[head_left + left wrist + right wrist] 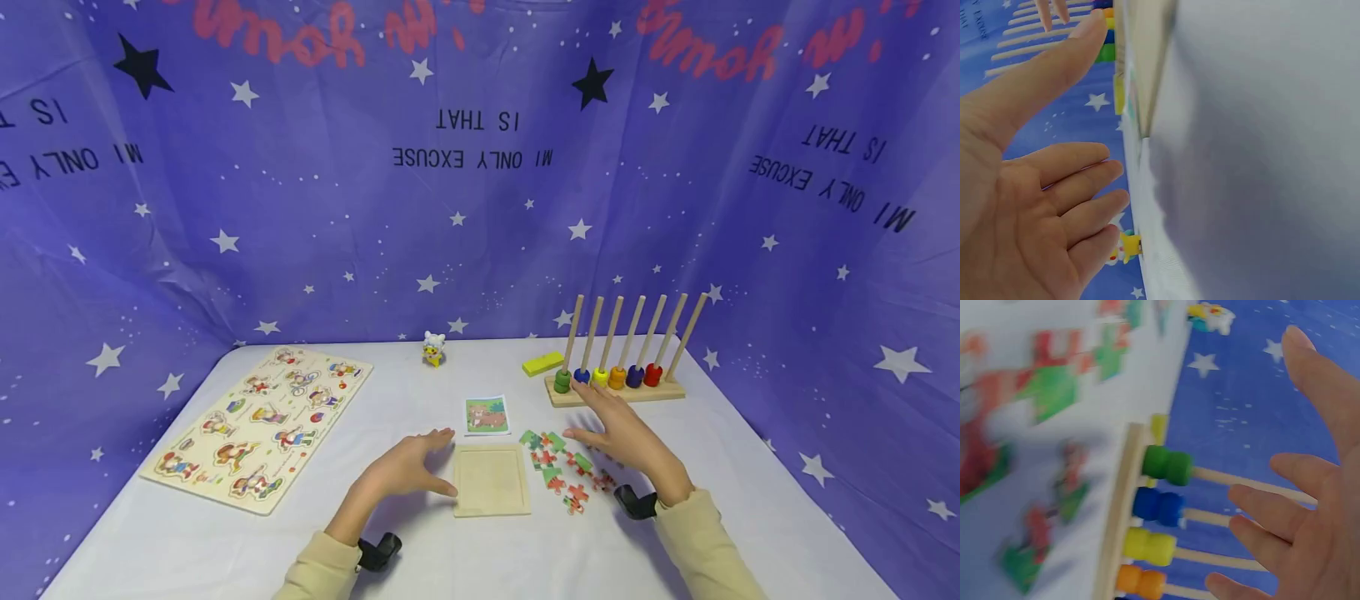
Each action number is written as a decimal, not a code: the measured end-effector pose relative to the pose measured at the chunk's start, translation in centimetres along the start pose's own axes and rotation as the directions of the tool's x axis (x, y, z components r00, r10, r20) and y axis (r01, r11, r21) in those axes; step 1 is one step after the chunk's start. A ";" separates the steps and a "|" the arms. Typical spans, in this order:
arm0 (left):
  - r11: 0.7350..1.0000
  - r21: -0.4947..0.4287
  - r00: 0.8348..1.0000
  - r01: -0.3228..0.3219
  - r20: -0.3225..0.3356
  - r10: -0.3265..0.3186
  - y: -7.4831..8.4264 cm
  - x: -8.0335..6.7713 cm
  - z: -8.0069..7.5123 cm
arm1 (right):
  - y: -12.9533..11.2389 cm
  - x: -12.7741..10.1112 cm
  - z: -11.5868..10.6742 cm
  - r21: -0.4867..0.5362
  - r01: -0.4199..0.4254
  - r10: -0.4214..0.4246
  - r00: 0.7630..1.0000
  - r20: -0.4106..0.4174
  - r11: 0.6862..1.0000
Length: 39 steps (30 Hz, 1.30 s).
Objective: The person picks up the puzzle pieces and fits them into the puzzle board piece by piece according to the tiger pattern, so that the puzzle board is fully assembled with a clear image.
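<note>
Left hand [408, 471] lay spread just left of the wooden puzzle tray [491, 481], fingers straight and relaxed, thumb tip at the tray's left edge — held nothing. In the left wrist view, same hand [1035, 206] seen open-palmed, with the tray's edge [1141, 69] just beyond the fingertips; whether skin actually touched wood could not be told.

Right hand [622, 437] hovered flat and open above the loose puzzle pieces [558, 471], fingers stretched toward the left — gripped nothing. Right wrist view showed the fingers [1310, 525] splayed, with blurred red-and-green pieces [1047, 394] lying on the white table [225, 542] below.

Tray sat near the table's front middle, between the two hands, empty of pieces. Pieces lay scattered just right of the tray, some under the right hand. Small picture card [487, 415] lay just behind the tray.

Behind the right hand stood a wooden peg rack [615, 387] with seven slanted rods, coloured beads at the bases of six. Yellow block [543, 362] lay just left of the rack. Large peg puzzle board [258, 425] rested at far left; small toy figure [432, 349] stood at the table's back edge, against the starry purple cloth [300, 208].
</note>
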<state>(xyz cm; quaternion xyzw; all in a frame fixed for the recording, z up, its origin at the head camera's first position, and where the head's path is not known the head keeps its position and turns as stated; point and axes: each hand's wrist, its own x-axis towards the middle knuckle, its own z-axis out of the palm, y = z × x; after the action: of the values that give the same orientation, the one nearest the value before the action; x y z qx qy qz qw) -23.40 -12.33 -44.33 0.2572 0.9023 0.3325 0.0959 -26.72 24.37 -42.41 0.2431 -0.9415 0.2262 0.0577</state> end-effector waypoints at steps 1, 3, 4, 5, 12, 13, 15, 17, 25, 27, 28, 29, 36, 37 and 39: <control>1.000 0.004 1.000 0.003 0.014 -0.003 0.0 0.1 0.1 | 0.3 -0.2 0.1 -0.007 0.001 -0.001 1.000 -0.002 1.000; 1.000 0.015 1.000 0.002 0.030 -0.003 0.0 0.3 0.4 | 0.9 -0.6 0.4 -0.013 -0.003 0.003 1.000 -0.008 1.000; 1.000 0.025 0.999 0.001 0.036 -0.002 0.0 0.3 0.5 | 1.2 -0.9 0.5 -0.013 -0.008 0.007 1.000 -0.010 1.000; 0.999 0.035 0.999 -0.001 0.045 0.000 0.1 0.4 0.6 | 1.6 -1.2 0.6 -0.006 -0.016 0.016 1.000 -0.012 1.000; 0.997 0.082 0.996 -0.002 0.085 -0.005 0.2 0.4 1.4 | 3.9 -3.1 0.7 0.043 -0.085 0.086 0.996 -0.020 0.995; 0.996 0.089 0.996 0.000 0.086 -0.008 0.2 0.3 1.5 | 4.2 -3.2 0.6 0.053 -0.097 0.098 0.995 -0.021 0.994; 0.995 0.097 0.996 0.004 0.086 -0.012 0.2 0.2 1.5 | 4.7 -3.5 0.4 0.073 -0.119 0.120 0.993 -0.013 0.990; 0.995 0.103 0.996 0.005 0.087 -0.014 0.2 0.2 1.6 | 5.1 -3.7 0.2 0.092 -0.145 0.147 0.989 -0.005 0.985; 0.995 0.097 0.995 0.021 0.098 -0.030 0.2 0.2 1.9 | 5.6 -4.3 0.4 0.159 -0.251 0.245 0.968 0.058 0.955; 0.995 0.101 0.995 0.022 0.098 -0.032 0.2 0.3 1.9 | 5.6 -4.4 0.5 0.166 -0.267 0.258 0.963 0.071 0.949; 0.994 0.103 0.995 0.022 0.099 -0.032 0.2 0.3 2.0 | 5.6 -4.3 0.6 0.167 -0.276 0.266 0.961 0.077 0.947; 0.994 0.104 0.995 0.021 0.099 -0.032 0.2 0.3 2.0 | 5.6 -4.3 0.7 0.170 -0.286 0.275 0.958 0.085 0.943; 0.994 0.105 0.996 0.009 0.091 -0.019 0.2 0.3 1.8 | 5.6 -4.3 0.7 0.204 -0.337 0.322 0.941 0.106 0.919; 0.994 0.106 0.996 0.012 0.092 -0.022 0.1 0.3 1.8 | 5.6 -4.3 0.7 0.215 -0.343 0.327 0.939 0.108 0.915; 0.994 0.107 0.996 0.017 0.090 -0.027 0.1 0.3 1.8 | 5.6 -4.3 0.6 0.226 -0.335 0.317 0.942 0.113 0.915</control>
<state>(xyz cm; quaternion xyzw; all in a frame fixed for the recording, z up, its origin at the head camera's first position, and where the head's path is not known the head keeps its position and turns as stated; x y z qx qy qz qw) -23.02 -11.13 -45.66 0.2670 0.9160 0.2710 0.1270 -25.67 30.32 -46.16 0.0963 -0.9357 0.3363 -0.0459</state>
